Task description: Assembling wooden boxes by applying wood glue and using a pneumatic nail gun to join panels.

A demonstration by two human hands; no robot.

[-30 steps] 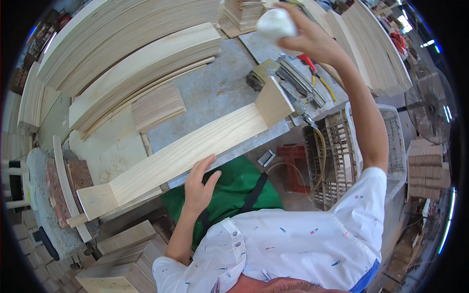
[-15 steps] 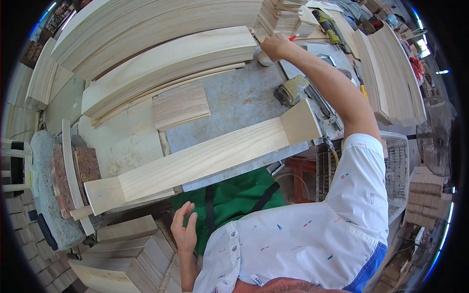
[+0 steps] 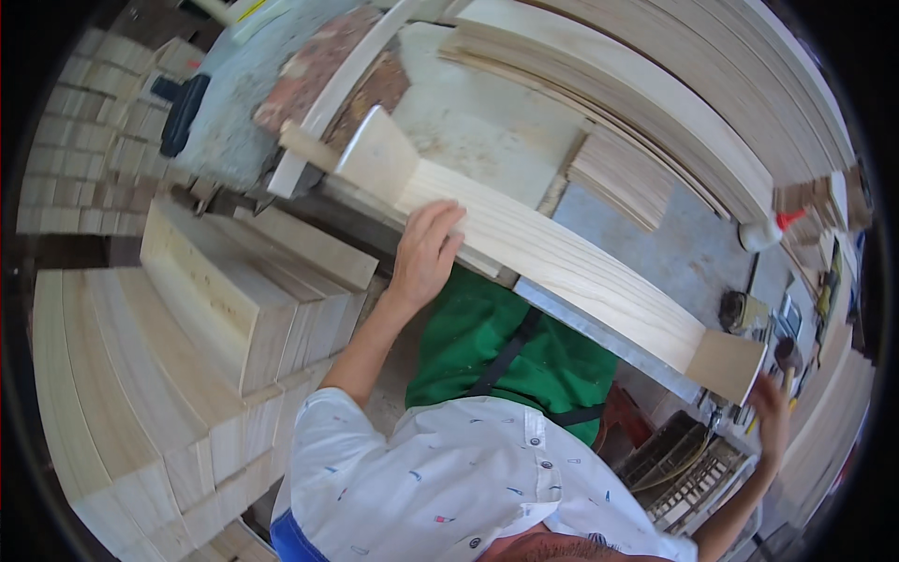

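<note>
A long pale wooden board (image 3: 552, 267) lies across the bench. One end panel (image 3: 379, 155) stands at its left end and another (image 3: 726, 365) at its right, forming a shallow U. My left hand (image 3: 426, 253) rests on the board's near edge by the left panel, fingers stretched out and not wrapped round it. Just beyond the right panel is my right hand (image 3: 772, 417), slightly blurred, its fingers apart with nothing visible in them. Near it lies a mallet with a dark round head (image 3: 788, 352). A white glue bottle with a red tip (image 3: 760, 232) stands at the back right.
Long boards (image 3: 646, 84) are stacked along the bench's far side, with short flat boards (image 3: 620, 178) in front. A nail gun (image 3: 744, 311) lies at the right. Stacked wooden boxes (image 3: 197, 375) rise at my left. A brick-topped block (image 3: 309, 75) stands beyond the left panel.
My view has swung left. My right hand has left the glue bottle and come back near the right panel. My left hand has moved up onto the board.
</note>
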